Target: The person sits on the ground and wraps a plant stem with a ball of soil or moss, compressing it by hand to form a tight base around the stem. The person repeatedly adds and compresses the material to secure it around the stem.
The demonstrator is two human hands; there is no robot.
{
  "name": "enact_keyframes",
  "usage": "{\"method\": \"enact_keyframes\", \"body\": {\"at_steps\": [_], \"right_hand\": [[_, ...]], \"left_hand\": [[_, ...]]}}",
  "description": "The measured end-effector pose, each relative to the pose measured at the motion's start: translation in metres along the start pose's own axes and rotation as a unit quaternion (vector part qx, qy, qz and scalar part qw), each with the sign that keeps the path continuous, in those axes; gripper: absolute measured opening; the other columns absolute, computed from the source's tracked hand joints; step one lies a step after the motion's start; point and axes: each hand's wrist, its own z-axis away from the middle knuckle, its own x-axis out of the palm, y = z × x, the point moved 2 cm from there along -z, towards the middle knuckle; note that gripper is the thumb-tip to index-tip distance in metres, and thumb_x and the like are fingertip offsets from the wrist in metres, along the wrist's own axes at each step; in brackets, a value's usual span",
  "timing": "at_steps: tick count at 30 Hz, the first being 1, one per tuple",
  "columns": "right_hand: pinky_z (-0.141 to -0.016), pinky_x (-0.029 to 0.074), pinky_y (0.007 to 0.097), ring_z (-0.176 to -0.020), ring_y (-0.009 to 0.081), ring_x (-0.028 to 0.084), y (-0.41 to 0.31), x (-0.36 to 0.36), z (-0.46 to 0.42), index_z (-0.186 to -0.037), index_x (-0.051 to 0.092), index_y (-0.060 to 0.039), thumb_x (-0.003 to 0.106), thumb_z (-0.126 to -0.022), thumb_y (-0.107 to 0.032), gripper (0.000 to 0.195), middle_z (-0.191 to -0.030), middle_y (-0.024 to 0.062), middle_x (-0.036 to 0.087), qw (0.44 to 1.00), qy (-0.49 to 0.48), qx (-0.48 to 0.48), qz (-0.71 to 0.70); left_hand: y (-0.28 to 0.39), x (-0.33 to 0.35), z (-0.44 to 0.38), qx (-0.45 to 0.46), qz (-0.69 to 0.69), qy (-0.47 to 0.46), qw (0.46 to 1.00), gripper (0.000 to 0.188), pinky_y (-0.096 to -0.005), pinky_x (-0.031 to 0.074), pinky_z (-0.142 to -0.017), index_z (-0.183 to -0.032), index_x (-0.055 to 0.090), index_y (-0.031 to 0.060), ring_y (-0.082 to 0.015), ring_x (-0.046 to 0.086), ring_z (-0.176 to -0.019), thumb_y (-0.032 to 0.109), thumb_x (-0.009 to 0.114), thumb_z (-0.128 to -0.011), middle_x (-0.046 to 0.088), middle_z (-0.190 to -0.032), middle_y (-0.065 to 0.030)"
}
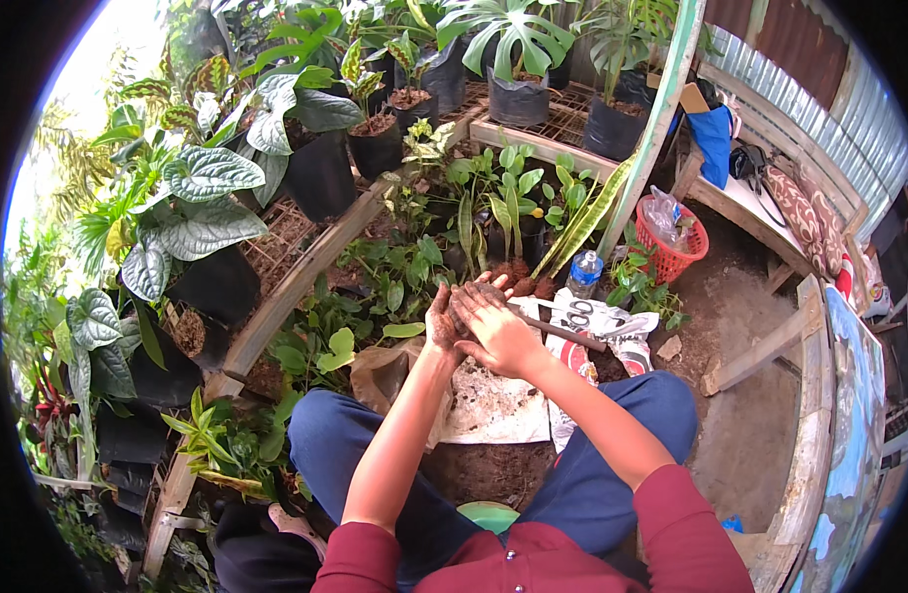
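Note:
My left hand [443, 319], palm up and smeared with soil, is cupped against my right hand [494, 330], which lies flat over it. Between the palms a dark clump of soil [463, 320] shows, mostly hidden by my fingers. Below them a soil-strewn white sack [498, 404] lies spread on the ground. A dark rod-like handle [569, 333] extends to the right of my right hand across a printed white sack [609, 319]. Just beyond my fingers, snake plants [507, 219] stand in brown fibrous root balls [509, 270].
A water bottle [585, 274] stands near a red plastic basket [672, 237] holding clear plastic. Potted plants in black bags [316, 178] line wooden-framed racks [298, 282] at left and back. A green post [654, 126] rises behind. A wooden bench [750, 215] stands right.

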Motion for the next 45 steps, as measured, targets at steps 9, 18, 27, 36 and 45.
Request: {"method": "enact_keyframes", "body": {"at_steps": [9,18,27,36,45], "right_hand": [[-0.110,0.021,0.0435,-0.131,0.0329,0.030,-0.002,-0.003,0.002,-0.131,0.038,0.0060,0.050,-0.088,-0.037,0.062,-0.136,0.0224,0.038,0.996,0.057,-0.026,0.060],[-0.110,0.021,0.0420,-0.131,0.0319,0.032,-0.020,-0.007,-0.008,-0.133,0.037,0.0019,0.051,-0.087,-0.035,0.061,-0.139,0.0166,0.037,0.999,-0.007,-0.030,0.040],[-0.112,0.012,0.0448,-0.133,0.0314,0.027,-0.005,-0.004,-0.007,-0.132,0.036,0.0061,0.046,-0.089,-0.043,0.066,-0.139,0.0209,0.034,0.997,-0.007,0.012,0.078],[-0.109,0.024,0.0402,-0.129,0.0280,0.035,0.005,-0.017,-0.006,-0.130,0.041,0.0021,0.048,-0.090,-0.035,0.056,-0.135,0.0176,0.042,0.992,0.085,0.081,-0.044],[-0.111,0.014,0.0476,-0.131,0.0310,0.032,-0.025,0.006,-0.001,-0.132,0.036,0.0074,0.041,-0.091,-0.043,0.065,-0.138,0.0211,0.037,0.998,0.006,0.018,0.065]], "left_hand": [[0.023,0.007,-0.001,0.047,0.025,-0.005,0.999,0.073,-0.0511,0.024,-0.108,-0.139,0.024,0.0011,-0.0367,0.029,-0.131,0.053,0.033,-0.089,0.026,-0.144,-0.0194],[0.035,0.014,-0.008,0.063,0.020,-0.053,0.996,0.075,-0.0497,0.030,-0.105,-0.137,0.025,-0.0012,-0.0364,0.032,-0.129,0.052,0.038,-0.087,0.028,-0.143,-0.0189],[0.021,-0.022,-0.012,0.043,0.036,-0.002,0.998,0.079,-0.0548,0.027,-0.105,-0.135,0.031,-0.0003,-0.0395,0.035,-0.126,0.058,0.043,-0.083,0.032,-0.140,-0.0219],[0.017,-0.029,-0.016,0.075,0.014,0.069,0.995,0.071,-0.0555,0.028,-0.104,-0.134,0.034,0.0016,-0.0383,0.037,-0.125,0.056,0.034,-0.087,0.036,-0.138,-0.0205],[0.032,-0.001,-0.011,0.113,-0.011,0.016,0.993,0.073,-0.0512,0.034,-0.101,-0.130,0.037,0.0009,-0.0370,0.042,-0.120,0.059,0.040,-0.085,0.036,-0.137,-0.0213]]}}
